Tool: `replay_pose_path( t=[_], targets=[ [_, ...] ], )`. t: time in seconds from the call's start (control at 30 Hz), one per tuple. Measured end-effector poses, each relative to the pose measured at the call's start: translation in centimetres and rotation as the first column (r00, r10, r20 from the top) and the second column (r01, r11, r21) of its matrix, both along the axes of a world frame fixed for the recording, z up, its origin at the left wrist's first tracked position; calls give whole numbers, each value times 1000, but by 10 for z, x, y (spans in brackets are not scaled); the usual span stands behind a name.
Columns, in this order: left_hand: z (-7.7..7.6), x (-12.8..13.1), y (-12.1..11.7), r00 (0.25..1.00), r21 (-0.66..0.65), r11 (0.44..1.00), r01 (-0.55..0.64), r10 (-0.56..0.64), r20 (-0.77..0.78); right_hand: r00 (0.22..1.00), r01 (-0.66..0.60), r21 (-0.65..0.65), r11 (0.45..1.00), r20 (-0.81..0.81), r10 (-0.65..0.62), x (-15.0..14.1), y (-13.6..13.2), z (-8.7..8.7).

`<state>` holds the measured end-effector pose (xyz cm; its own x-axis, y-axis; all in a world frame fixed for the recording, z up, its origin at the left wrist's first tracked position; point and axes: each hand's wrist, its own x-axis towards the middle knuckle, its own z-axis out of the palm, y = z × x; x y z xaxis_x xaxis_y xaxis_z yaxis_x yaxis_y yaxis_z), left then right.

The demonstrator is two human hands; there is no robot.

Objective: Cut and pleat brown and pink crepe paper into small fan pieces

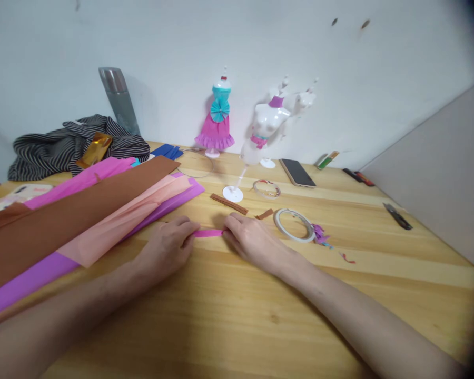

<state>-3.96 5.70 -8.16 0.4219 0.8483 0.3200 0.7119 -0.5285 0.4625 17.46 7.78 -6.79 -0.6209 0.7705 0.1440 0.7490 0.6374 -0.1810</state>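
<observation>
A narrow pink paper strip [207,232] lies on the wooden table [237,316], stretched between my two hands. My left hand [166,250] pinches its left end with closed fingers. Closed on the strip's right end is my right hand [253,243]. Just right of my right hand lies a white tape ring [294,225]. Small brown paper strips [228,203] lie just beyond my hands.
Long folded sheets of crepe paper [82,221] in brown, peach, pink and purple lie at left. Two small dress forms [218,118] [265,126] stand at the back, with a phone [297,172], another tape ring [266,188], striped cloth [71,142], a grey flask [120,100] and snips [397,216].
</observation>
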Motion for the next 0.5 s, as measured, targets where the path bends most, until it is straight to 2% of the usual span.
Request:
replay_pose_path(
  t=[0.13,0.2,0.3,0.4,0.5],
  targets=[
    [3,1,0,991,-231,972,-50,76,107,993,-47,-172,984,-111,28,3,2,9],
    [1,0,2,974,-399,916,-52,135,183,978,-94,-306,947,-208,30,5,3,13],
    [-1,-2,6,949,-586,809,49,146,281,939,-142,-498,856,-340,-42,7,5,14],
    [1,-3,8,944,-665,733,146,97,314,898,-189,-615,766,-423,-118,7,6,12],
    [7,0,7,940,-706,693,145,127,317,887,-204,-637,744,-442,-135,5,6,12]
  ],
)
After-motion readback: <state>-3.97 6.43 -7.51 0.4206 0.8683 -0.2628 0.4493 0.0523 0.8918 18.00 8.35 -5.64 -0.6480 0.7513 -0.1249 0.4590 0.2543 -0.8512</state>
